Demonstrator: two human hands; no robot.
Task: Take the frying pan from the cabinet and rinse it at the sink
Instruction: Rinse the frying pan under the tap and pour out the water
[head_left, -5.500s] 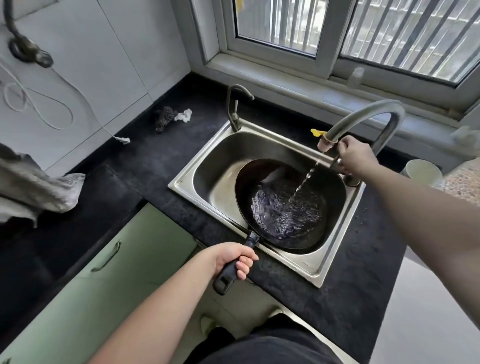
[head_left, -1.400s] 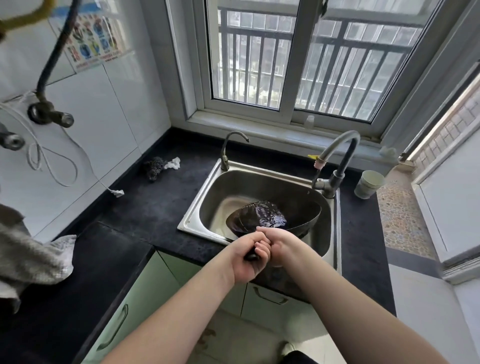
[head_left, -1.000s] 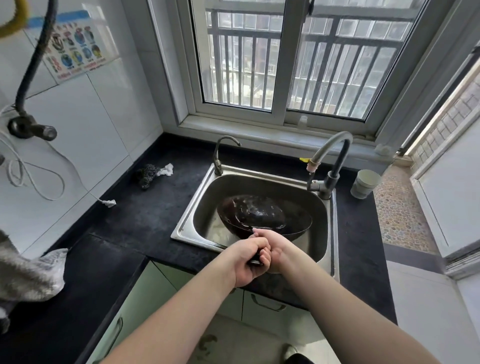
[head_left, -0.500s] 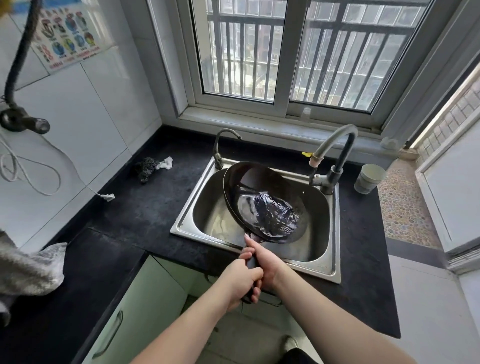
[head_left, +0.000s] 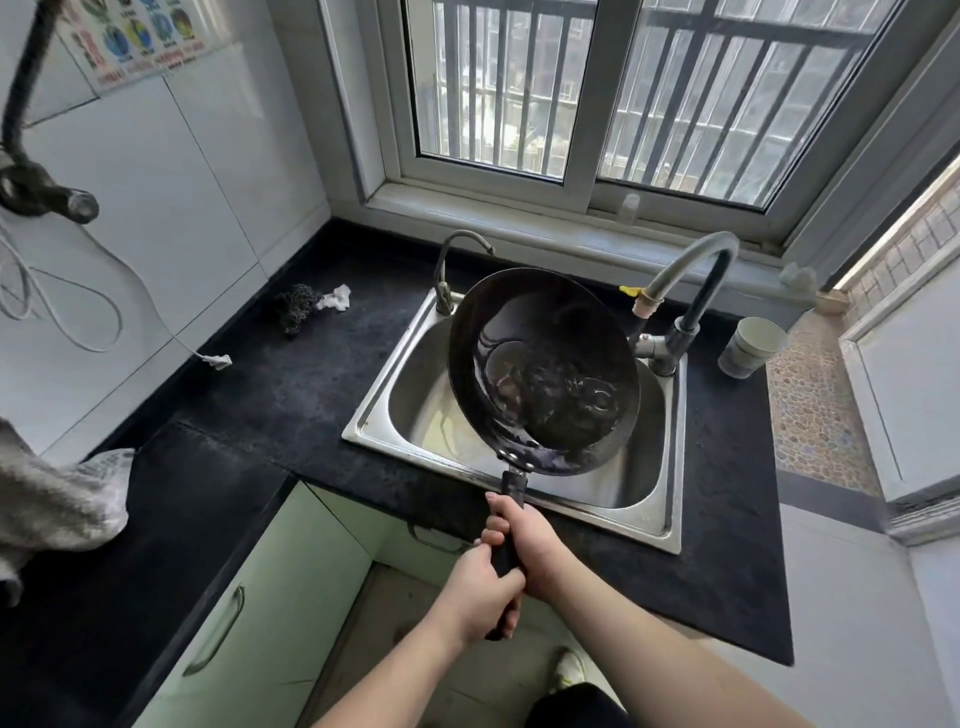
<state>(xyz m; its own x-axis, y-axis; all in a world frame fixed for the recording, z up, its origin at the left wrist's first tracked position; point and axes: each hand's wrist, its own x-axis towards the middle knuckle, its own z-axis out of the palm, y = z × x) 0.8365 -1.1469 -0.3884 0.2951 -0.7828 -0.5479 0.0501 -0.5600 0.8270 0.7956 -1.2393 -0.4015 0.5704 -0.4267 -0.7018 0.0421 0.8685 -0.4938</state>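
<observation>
**Both hands on the handle, pan raised over the sink**

The frying pan (head_left: 543, 371) is up in the air above the steel sink (head_left: 644, 499), tipped so its dark inside faces the person. A little water lies pooled in the lower part of the bowl, glinting. Its rim overlaps the back edge of the basin and sits just in front of the tall curved faucet (head_left: 691, 291), without my being able to say whether the two touch.

The black handle runs down and toward the person, past the front lip of the sink. The right hand (head_left: 530, 540) is wrapped round it higher up, fingers curled tight, and the left hand (head_left: 480, 592) is clenched on the end of the handle just below, the two hands touching each other. Both forearms reach in from the bottom of the view.

A second, smaller tap (head_left: 457, 265) stands at the sink's back left corner. On the black countertop (head_left: 291, 395) to the left lie a dark scouring pad (head_left: 296, 306) and a white scrap beside it. A pale cup (head_left: 750, 345) stands on the counter to the right of the faucet. A grey cloth (head_left: 57, 504) hangs in at the far left. Below the counter, a green cabinet door (head_left: 260, 603) stands open beside the person's legs. A barred window (head_left: 597, 88) fills the wall behind the sink.
</observation>
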